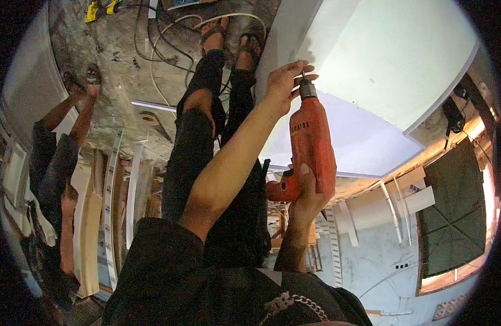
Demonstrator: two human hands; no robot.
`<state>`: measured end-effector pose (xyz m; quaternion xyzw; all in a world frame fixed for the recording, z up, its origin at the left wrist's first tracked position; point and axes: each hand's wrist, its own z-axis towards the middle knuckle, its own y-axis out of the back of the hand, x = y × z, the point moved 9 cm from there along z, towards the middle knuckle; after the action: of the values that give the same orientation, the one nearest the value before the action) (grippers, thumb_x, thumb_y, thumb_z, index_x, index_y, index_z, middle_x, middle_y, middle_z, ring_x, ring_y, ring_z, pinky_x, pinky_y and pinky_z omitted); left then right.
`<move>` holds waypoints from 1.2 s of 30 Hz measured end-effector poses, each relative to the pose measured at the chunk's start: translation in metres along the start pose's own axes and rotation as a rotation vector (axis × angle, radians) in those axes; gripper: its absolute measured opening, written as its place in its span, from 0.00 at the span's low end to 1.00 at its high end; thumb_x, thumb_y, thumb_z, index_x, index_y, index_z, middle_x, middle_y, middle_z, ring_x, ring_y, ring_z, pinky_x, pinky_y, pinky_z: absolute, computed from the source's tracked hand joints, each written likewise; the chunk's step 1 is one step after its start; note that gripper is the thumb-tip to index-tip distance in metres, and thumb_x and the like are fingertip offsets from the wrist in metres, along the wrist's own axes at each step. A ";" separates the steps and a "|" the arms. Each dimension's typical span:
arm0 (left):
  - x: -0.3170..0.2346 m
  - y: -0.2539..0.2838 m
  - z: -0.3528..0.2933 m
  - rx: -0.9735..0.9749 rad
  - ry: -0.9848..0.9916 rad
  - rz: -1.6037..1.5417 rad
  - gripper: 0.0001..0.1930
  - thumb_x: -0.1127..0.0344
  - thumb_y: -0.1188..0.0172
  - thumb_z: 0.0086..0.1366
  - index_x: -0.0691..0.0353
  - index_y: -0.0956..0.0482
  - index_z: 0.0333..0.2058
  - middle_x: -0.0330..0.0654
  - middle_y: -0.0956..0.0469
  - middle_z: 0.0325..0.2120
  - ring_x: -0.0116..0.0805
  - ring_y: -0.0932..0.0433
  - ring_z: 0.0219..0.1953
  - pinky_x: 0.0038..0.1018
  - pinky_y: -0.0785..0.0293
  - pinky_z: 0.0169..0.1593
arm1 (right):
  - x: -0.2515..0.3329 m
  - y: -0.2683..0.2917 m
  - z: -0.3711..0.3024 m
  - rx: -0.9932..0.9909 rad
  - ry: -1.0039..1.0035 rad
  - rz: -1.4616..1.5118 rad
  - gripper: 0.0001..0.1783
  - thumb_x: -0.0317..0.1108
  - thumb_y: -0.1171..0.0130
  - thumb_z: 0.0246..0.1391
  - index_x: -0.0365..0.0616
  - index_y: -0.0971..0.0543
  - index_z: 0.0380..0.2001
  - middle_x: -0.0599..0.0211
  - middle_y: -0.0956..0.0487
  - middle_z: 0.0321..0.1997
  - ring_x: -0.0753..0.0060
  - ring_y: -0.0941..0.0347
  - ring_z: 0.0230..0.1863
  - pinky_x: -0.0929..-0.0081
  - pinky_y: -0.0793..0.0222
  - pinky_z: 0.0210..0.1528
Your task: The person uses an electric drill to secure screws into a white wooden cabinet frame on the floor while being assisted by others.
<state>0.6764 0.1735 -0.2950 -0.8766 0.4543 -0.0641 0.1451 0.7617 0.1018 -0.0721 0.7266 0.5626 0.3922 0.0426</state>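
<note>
An orange-red power drill (314, 138) with a silver-and-black chuck (307, 88) points away from me, its bit over the edge of a white panel (359, 79). My right hand (309, 196) is closed round the rear body and handle of the drill. Curled about the bit, just beyond the chuck, are the fingers of my left hand (281, 87). They are drawn together at its tip, and whatever small thing they pinch is too small and partly hidden to name.
Beyond the near white face, the panel spreads to the upper right. Cables (152, 51) loop over the concrete floor (112, 46) by my sandalled feet (214, 35). Another person's leg (83, 117) shows at left. Long boards (113, 201) lean below, and yellow-handled tools (92, 11) lie at upper left.
</note>
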 end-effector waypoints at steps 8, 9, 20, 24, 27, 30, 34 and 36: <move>0.007 0.006 0.011 0.023 0.057 -0.020 0.13 0.60 0.49 0.70 0.56 0.23 0.48 0.36 0.20 0.45 0.31 0.22 0.51 0.28 0.30 0.49 | 0.002 -0.002 0.005 0.010 0.010 -0.108 0.25 0.30 0.37 0.50 0.31 0.28 0.51 0.53 0.20 0.38 0.65 0.21 0.31 0.71 0.25 0.31; 0.008 0.007 0.011 0.017 0.055 -0.019 0.13 0.61 0.50 0.70 0.57 0.22 0.48 0.37 0.19 0.44 0.30 0.20 0.48 0.30 0.29 0.47 | 0.000 -0.001 0.006 0.011 0.010 -0.111 0.25 0.30 0.37 0.50 0.31 0.28 0.51 0.53 0.20 0.38 0.65 0.21 0.31 0.71 0.25 0.31; 0.009 0.009 0.015 0.023 0.040 -0.003 0.12 0.64 0.50 0.70 0.59 0.22 0.47 0.39 0.18 0.39 0.30 0.19 0.44 0.32 0.29 0.44 | 0.005 -0.003 0.006 0.024 0.006 -0.141 0.25 0.32 0.35 0.50 0.30 0.27 0.49 0.52 0.19 0.36 0.65 0.21 0.32 0.71 0.25 0.34; 0.007 0.009 0.015 0.019 0.026 -0.009 0.12 0.64 0.50 0.70 0.60 0.22 0.47 0.39 0.18 0.39 0.30 0.18 0.44 0.32 0.29 0.44 | 0.004 -0.003 0.006 0.023 0.037 -0.139 0.25 0.32 0.35 0.50 0.30 0.27 0.49 0.52 0.19 0.36 0.64 0.21 0.32 0.71 0.25 0.34; 0.007 0.008 0.016 0.024 0.025 -0.029 0.12 0.65 0.51 0.70 0.60 0.22 0.47 0.40 0.18 0.39 0.31 0.18 0.44 0.32 0.28 0.45 | 0.003 0.000 0.009 0.025 0.105 -0.232 0.25 0.31 0.36 0.50 0.30 0.28 0.51 0.52 0.19 0.36 0.64 0.20 0.33 0.71 0.24 0.34; 0.010 0.010 0.020 0.021 0.006 -0.100 0.12 0.67 0.51 0.70 0.63 0.22 0.46 0.41 0.19 0.40 0.33 0.18 0.44 0.33 0.25 0.47 | 0.007 -0.005 0.010 0.055 0.084 -0.176 0.27 0.30 0.37 0.50 0.32 0.30 0.53 0.52 0.20 0.39 0.64 0.20 0.33 0.71 0.24 0.34; 0.011 0.009 0.021 0.035 -0.011 -0.233 0.12 0.70 0.53 0.70 0.69 0.25 0.46 0.47 0.21 0.44 0.41 0.19 0.46 0.35 0.23 0.53 | 0.012 -0.011 0.011 0.072 0.022 -0.136 0.35 0.29 0.35 0.47 0.35 0.35 0.59 0.54 0.24 0.48 0.63 0.24 0.44 0.70 0.28 0.46; 0.012 0.006 0.021 0.049 0.000 -0.304 0.13 0.70 0.55 0.71 0.72 0.27 0.47 0.50 0.23 0.45 0.44 0.20 0.48 0.36 0.23 0.55 | 0.006 -0.011 0.010 0.061 -0.056 -0.091 0.39 0.29 0.33 0.44 0.35 0.35 0.61 0.56 0.27 0.55 0.64 0.29 0.54 0.68 0.33 0.57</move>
<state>0.6834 0.1642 -0.3169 -0.9315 0.3146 -0.0965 0.1549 0.7600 0.1149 -0.0814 0.7119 0.6054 0.3518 0.0540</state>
